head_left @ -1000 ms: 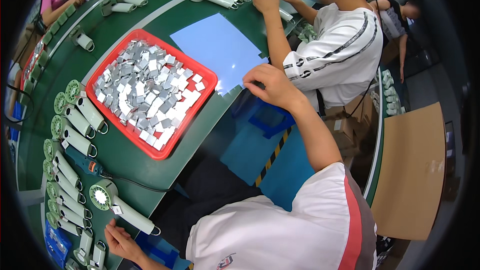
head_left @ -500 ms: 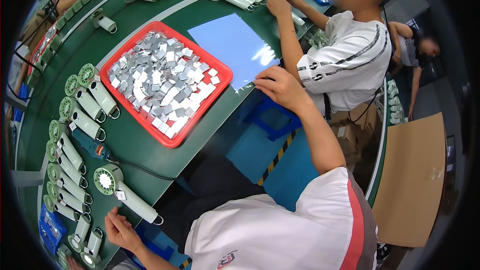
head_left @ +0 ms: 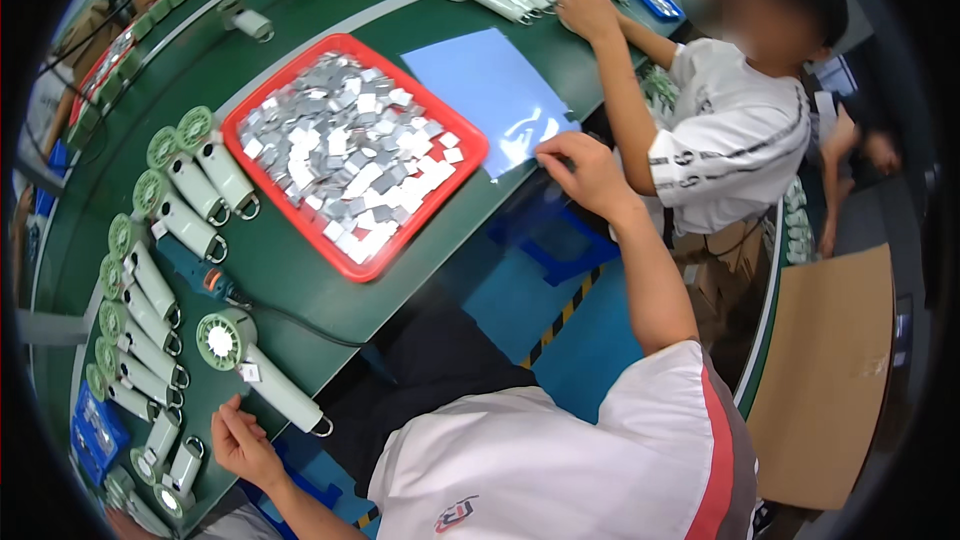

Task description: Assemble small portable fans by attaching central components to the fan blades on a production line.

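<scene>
My left hand (head_left: 243,445) is at the table's front edge, fingers curled and thumb closed against them; what they hold, if anything, is hidden. Just beyond it lies a pale green and white handheld fan (head_left: 285,395) with a round grille head, a small white tag and a metal loop at the handle end. My right hand (head_left: 592,175) is raised by the near corner of a shiny light-blue sheet (head_left: 480,85), its thumb and forefinger drawn together. Anything between those fingertips is too small to make out. Neither hand touches the fan.
A red tray (head_left: 362,268) of small silver-and-white squares stands mid-table. Several handheld fans (head_left: 150,290) line the left, beside a corded teal power tool (head_left: 200,275) and a blue tray (head_left: 98,440). A co-worker (head_left: 735,140) sits at the right, near a cardboard sheet (head_left: 825,370).
The whole view has shifted, carrying the table to the right. My right hand stays near the sheet's corner, my left beside the fan. The co-worker's hands have drawn closer together.
</scene>
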`<state>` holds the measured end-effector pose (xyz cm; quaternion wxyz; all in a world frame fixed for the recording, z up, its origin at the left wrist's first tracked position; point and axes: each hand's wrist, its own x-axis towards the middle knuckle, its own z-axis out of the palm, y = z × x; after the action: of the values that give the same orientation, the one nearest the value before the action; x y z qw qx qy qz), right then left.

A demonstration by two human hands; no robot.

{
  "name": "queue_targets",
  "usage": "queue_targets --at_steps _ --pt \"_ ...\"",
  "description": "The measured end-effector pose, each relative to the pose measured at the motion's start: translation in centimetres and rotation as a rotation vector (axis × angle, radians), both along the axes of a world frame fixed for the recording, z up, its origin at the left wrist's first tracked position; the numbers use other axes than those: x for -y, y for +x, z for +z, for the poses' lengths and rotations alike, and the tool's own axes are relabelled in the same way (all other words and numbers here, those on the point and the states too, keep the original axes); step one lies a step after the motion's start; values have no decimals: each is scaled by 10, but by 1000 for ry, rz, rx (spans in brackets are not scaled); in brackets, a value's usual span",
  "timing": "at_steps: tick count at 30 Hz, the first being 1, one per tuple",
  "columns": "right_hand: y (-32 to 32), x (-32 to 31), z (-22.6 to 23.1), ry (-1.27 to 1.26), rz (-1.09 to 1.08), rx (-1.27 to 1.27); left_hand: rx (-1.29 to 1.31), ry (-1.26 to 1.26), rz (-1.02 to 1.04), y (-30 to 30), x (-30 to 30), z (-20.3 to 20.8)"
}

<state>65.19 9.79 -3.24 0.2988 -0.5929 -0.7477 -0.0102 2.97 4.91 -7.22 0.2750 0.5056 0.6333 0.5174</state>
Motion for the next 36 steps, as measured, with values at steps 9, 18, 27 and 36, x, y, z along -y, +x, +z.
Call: queue_targets --at_steps 9,18,27,36 --pt "-56 30 45 62 -110 67 260 -32 10 32 4 27" --pt "-270 -5 66 196 620 -142 703 -271 -356 50 13 90" --pt "-361 -18 59 243 994 -168 1009 -432 -305 41 12 77" --pt "-367 -18 43 197 962 -248 797 -287 -343 35 2 76"
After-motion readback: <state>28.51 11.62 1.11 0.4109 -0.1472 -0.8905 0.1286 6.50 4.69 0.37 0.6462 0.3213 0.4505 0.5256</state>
